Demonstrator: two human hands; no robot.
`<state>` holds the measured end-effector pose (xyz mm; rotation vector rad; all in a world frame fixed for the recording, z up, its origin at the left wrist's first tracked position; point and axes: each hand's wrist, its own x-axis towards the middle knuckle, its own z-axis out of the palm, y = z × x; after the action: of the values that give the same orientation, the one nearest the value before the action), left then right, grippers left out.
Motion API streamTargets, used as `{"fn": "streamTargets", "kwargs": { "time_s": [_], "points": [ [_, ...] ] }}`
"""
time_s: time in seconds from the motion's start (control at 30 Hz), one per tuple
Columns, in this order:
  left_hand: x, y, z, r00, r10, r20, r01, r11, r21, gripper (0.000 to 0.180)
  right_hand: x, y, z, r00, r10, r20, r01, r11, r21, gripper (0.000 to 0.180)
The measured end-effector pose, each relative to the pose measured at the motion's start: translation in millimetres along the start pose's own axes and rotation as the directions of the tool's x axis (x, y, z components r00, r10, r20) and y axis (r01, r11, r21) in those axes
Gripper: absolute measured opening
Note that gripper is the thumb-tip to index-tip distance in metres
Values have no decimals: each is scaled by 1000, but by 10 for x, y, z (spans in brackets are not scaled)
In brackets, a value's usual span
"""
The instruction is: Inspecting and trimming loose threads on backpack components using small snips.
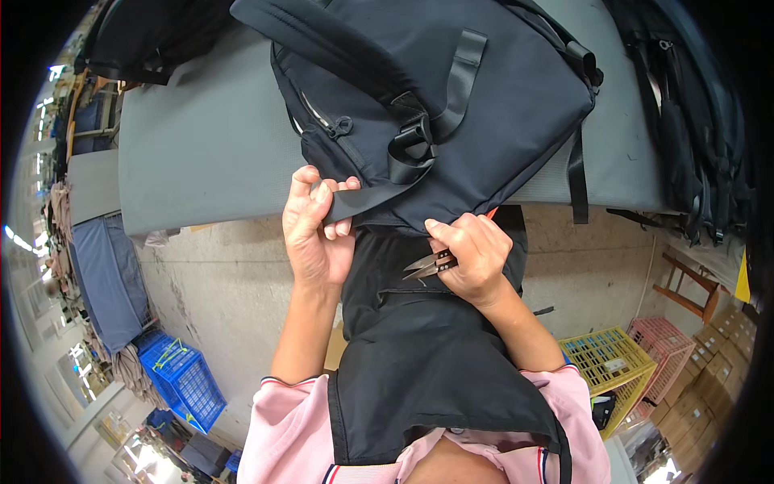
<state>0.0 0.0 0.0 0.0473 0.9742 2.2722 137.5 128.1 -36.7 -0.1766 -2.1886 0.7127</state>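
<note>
A dark navy backpack (pixel 516 105) lies on the grey table, its lower edge hanging toward me. My left hand (pixel 316 230) pinches the loose end of a black webbing strap (pixel 375 196), which runs up to a buckle (pixel 415 139) on the bag. Curled in my right hand (pixel 477 256) is a pair of thread snips (pixel 426 264), blades pointing left. The thumb and forefinger of that hand also touch the bag's near edge. A bit of orange shows beside the right knuckles.
More black bags lie on the table (pixel 193 153), one at the far left (pixel 153 36) and others at the right (pixel 689 121). On the floor stand a blue crate (pixel 181 379), a yellow crate (pixel 609 363) and a pink crate (pixel 661 347). Cardboard boxes (pixel 713 371) are stacked at the right.
</note>
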Motion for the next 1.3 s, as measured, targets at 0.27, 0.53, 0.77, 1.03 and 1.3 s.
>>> {"fn": "streamTargets", "kwargs": {
  "time_s": [0.27,0.53,0.77,1.03,1.3],
  "points": [
    [141,33,-186,991,-81,103,96,984,-148,23,181,-119,-119,970,-107,220,139,981,-134,47],
    [129,0,-295,987,-95,128,123,964,-237,20,157,-118,-24,962,103,254,-54,980,-194,51],
    [127,60,-314,990,-75,120,106,956,-273,19,176,-121,26,962,118,246,-79,983,-164,50],
    [-26,412,-293,970,212,-118,-119,841,528,16,198,-181,-124,884,119,452,-89,992,-88,54],
    [-88,716,-392,641,696,324,-184,-270,945,13,433,186,-692,804,595,19,-585,784,209,15]
  ]
}}
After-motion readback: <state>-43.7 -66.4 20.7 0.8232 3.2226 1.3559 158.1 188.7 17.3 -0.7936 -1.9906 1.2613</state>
